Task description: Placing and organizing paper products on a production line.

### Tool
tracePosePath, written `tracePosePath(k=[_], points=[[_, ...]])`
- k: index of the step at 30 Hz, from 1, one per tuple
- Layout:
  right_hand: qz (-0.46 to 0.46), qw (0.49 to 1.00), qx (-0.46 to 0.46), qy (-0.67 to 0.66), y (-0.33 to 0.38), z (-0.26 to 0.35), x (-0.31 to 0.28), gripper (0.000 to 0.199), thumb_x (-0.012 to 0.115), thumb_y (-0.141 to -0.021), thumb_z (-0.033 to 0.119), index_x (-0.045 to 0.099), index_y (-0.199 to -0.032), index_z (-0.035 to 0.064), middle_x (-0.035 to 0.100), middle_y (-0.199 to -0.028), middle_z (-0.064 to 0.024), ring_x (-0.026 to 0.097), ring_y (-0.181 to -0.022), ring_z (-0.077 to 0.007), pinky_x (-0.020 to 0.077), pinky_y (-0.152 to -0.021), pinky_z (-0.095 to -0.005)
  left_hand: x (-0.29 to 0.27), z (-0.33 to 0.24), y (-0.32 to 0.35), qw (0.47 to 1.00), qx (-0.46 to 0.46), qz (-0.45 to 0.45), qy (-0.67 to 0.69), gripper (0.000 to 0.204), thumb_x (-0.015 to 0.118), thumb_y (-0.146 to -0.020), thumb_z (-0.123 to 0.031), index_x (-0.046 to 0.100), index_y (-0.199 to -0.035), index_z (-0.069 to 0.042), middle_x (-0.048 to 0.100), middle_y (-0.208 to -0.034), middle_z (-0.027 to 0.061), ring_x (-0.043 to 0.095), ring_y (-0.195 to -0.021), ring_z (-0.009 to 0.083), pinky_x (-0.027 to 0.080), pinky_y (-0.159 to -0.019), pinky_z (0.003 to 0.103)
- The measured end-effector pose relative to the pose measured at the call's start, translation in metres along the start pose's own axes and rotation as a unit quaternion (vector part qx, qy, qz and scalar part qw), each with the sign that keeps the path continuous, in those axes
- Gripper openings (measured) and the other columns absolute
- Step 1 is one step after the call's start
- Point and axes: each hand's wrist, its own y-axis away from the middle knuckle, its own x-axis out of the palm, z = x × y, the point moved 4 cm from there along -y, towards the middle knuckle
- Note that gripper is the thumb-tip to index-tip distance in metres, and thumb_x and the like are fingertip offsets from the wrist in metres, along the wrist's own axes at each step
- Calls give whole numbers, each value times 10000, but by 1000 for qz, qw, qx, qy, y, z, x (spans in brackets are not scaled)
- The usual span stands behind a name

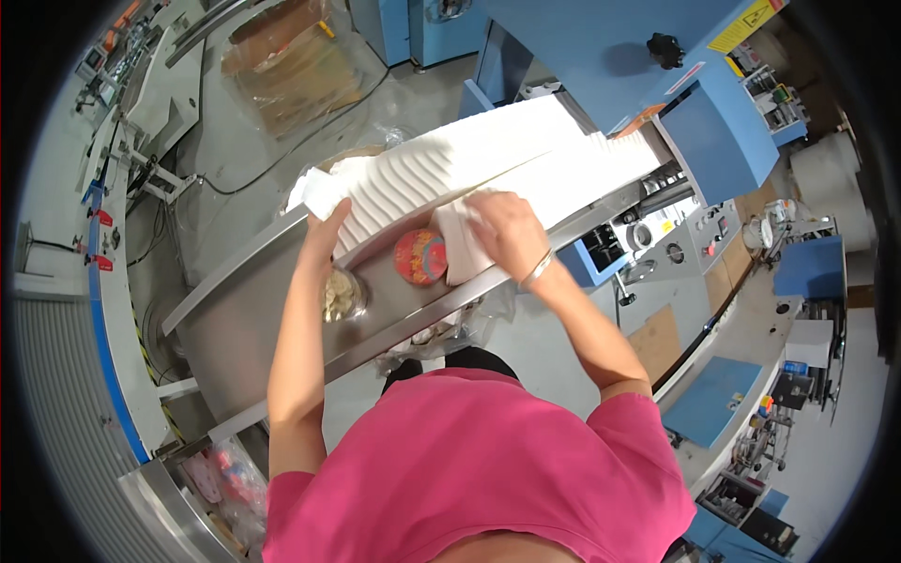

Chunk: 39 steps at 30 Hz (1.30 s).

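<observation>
A long row of white folded sheets [450, 155], standing on edge in wavy ranks, fills the far side of a metal trough [253, 328]. My left hand [327, 233] closes on a white piece [324, 190] at the row's left end. Bent over a small white folded stack [458, 246] in the trough, my right hand [509, 230] has its fingers partly hidden. Left of that stack lies a round red and blue patterned tin [419, 256]. Nearer my left forearm is a clear round container [343, 295] with pale pieces inside.
The trough runs up to a blue machine [601, 56] at the far right, with a control panel [709, 239] beside it. Behind the trough, an open cardboard box [296, 70] in clear plastic sits on the floor near a black cable [291, 145]. Plastic-wrapped items [235, 479] lie at lower left.
</observation>
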Motion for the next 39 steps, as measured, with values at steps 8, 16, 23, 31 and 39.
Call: tracePosePath(k=[8, 16, 23, 31, 39], points=[[-98, 967, 196, 132, -67, -173, -29, 156, 533, -847, 108, 649, -940, 61, 647, -933, -179, 610, -863, -362, 486, -775, -429, -3, 14, -1, 996, -60, -10, 63, 919, 708, -751, -446, 234, -1439, -62, 332, -1456, 111, 252, -1363, 269, 163, -1096, 430], [-45, 934, 324, 142, -88, -224, -21, 162, 587, -839, 220, 682, -926, 122, 661, -982, -114, 621, -922, -314, 494, -811, -407, -10, 17, 4, 991, -108, -79, 1, 1044, 719, -705, -515, 164, -1440, -24, 283, -1463, 187, 211, -1373, 320, 134, -1104, 444], [-54, 937, 302, 167, -87, -229, -17, 176, 620, -819, 261, 697, -920, 140, 663, -938, -109, 627, -890, -309, 493, -791, -418, -7, 17, 4, 994, -68, -82, 7, 1016, 721, -710, -515, 221, -1398, 41, 365, -1405, 187, 300, -1323, 296, 190, -1087, 417], [-22, 935, 322, 143, -90, -216, -20, 198, 636, -804, 316, 706, -905, 161, 656, -945, -91, 620, -900, -293, 481, -805, -395, -5, 12, 5, 996, -45, -80, 11, 968, 714, -730, -502, 252, -1382, 46, 411, -1370, 180, 355, -1285, 288, 235, -1067, 424], [-29, 931, 333, 145, -90, -220, -19, 162, 635, -802, 294, 719, -860, 168, 657, -984, -95, 621, -929, -299, 487, -810, -401, -7, 19, 2, 995, -51, -87, 9, 985, 716, -729, -500, 232, -1385, 53, 400, -1376, 191, 342, -1297, 296, 229, -1070, 425]])
